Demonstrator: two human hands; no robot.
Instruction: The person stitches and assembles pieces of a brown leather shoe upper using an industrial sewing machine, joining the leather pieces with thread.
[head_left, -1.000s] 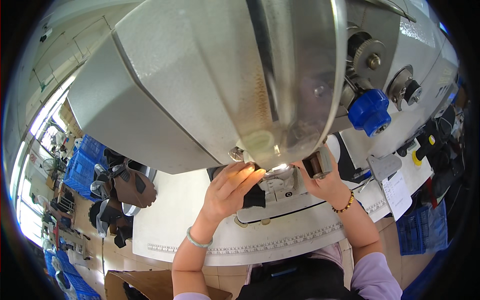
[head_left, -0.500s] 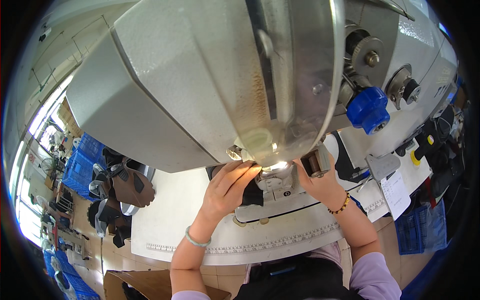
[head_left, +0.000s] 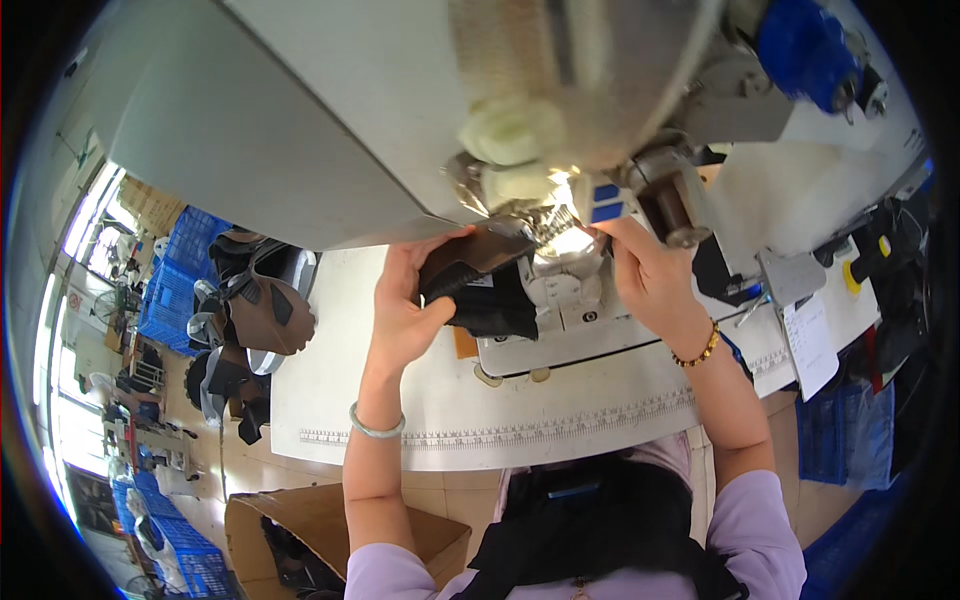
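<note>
White paper sheet [head_left: 810, 345], table's right edge.

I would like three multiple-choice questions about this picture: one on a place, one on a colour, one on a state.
1. Where is the open cardboard box?
A. on the white table
B. on the floor, at the person's lower left
C. on top of the machine

2. What colour are the stacked crates at far left?
A. blue
B. red
C. yellow

3. How is the dark brown shoe piece?
A. lying free on the table
B. hanging from a hook
C. gripped by the left hand at the sewing machine

Key: B, the cardboard box stands below the table edge; A, the crates are blue; C, the left hand grips the shoe piece beside the sewing machine.
</note>
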